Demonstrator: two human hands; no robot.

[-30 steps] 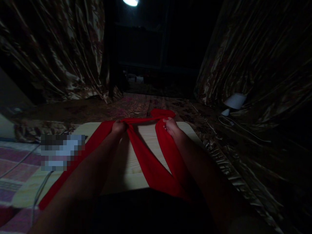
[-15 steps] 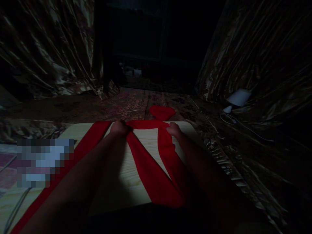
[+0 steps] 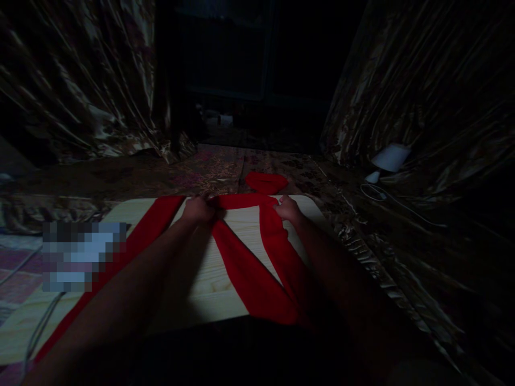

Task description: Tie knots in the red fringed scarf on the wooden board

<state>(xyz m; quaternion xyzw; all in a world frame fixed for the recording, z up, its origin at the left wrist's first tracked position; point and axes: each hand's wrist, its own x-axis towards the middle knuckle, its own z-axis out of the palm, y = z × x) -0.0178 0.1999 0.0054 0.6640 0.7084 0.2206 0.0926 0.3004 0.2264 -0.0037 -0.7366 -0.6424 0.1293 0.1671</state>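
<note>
A long red cloth strip (image 3: pixel 243 257) lies in a bent loop over the pale wooden board (image 3: pixel 193 289). My left hand (image 3: pixel 200 208) is closed on the strip near the board's far edge, at the loop's left corner. At the right corner, the thumb and fingers of my right hand (image 3: pixel 288 208) pinch the strip's edge. Between both hands the cloth runs flat along the far edge. Another red length (image 3: pixel 155 225) passes left of my left hand and runs down under my left forearm. Beyond the board lies a bunched red cloth (image 3: pixel 266 182); whether it joins the strip is unclear.
A small white lamp (image 3: pixel 391 157) with a cord (image 3: pixel 418 214) lies at the right on the patterned cover (image 3: pixel 217 166). A blurred-out device (image 3: pixel 84 257) with a cable (image 3: pixel 40 321) sits on the board's left. Dark curtains (image 3: pixel 108 80) hang on both sides.
The view has shifted slightly, showing the board's near edge more. The fingers of my right hand have shifted a little at the cloth's corner. My left hand keeps its hold.
</note>
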